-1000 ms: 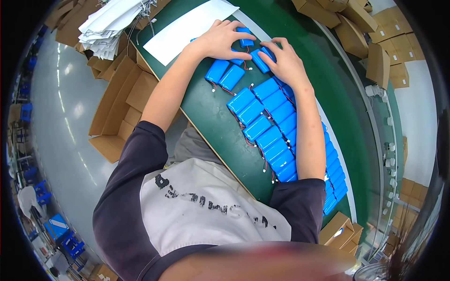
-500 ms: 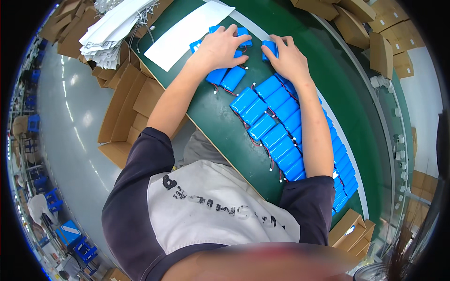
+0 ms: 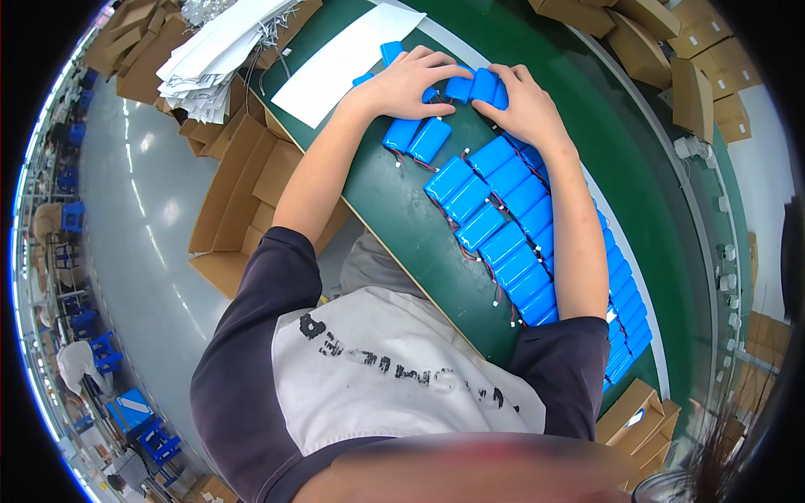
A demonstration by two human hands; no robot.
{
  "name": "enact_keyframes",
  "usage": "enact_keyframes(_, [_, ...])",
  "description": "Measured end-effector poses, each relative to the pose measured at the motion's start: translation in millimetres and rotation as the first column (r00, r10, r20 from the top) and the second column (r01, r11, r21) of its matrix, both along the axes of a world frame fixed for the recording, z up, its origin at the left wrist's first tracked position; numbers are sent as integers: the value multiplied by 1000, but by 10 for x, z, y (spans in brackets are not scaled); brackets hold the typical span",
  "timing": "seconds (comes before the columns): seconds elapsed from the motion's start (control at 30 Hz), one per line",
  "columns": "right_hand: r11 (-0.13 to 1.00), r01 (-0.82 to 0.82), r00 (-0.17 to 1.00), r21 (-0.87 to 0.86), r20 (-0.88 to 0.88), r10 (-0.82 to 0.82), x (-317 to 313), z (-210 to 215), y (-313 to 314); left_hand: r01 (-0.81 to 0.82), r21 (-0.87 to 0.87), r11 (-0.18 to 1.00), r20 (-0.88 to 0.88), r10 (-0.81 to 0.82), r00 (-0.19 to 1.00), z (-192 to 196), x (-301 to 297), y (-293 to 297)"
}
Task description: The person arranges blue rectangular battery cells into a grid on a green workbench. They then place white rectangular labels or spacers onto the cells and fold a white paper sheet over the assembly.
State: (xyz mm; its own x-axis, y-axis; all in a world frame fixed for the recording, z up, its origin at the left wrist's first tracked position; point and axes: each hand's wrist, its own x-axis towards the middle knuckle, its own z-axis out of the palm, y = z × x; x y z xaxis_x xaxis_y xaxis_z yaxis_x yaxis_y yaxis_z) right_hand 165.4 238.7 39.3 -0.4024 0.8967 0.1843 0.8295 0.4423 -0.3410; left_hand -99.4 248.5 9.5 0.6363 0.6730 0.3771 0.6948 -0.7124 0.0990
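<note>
Blue shrink-wrapped battery packs with red and black leads and small white plugs lie on the green table. At the far side my left hand curves its thumb and fingers around a battery pack. Beside it, my right hand has thumb and fingers around a neighbouring pack, and another pack partly shows under its fingers. These packs sit side by side, touching or nearly so. Under and around my left hand are more loose packs, partly covered by it. My right forearm crosses above long rows of packs.
A white sheet lies on the green table at far left. An open cardboard box stands below the table's left edge, near a stack of white bags. More cartons sit at far right, beyond a pale rail.
My left hand has moved right with a battery pack, bringing it against those at my right hand. The whole view has shifted slightly.
</note>
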Motion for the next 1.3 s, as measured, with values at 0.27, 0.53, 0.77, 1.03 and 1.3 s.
enact_keyframes(0.27, [977,-209,960,-33,-199,198,181,43,46,-367,-32,930,-90,363,928,320,73,-234])
enact_keyframes(0.53, [979,-189,959,-75,-228,168,193,53,104,-134,-94,987,100,143,985,61,-81,-18])
enact_keyframes(0.77, [990,-93,981,109,-161,110,130,-93,58,-340,14,940,-124,339,933,340,96,-270])
enact_keyframes(1.03, [996,-87,996,-10,-8,87,42,77,-30,-72,-38,997,30,73,997,3,20,26])
enact_keyframes(1.3, [955,-199,979,219,-2,204,202,-27,85,59,-32,998,61,-57,996,-41,148,117])
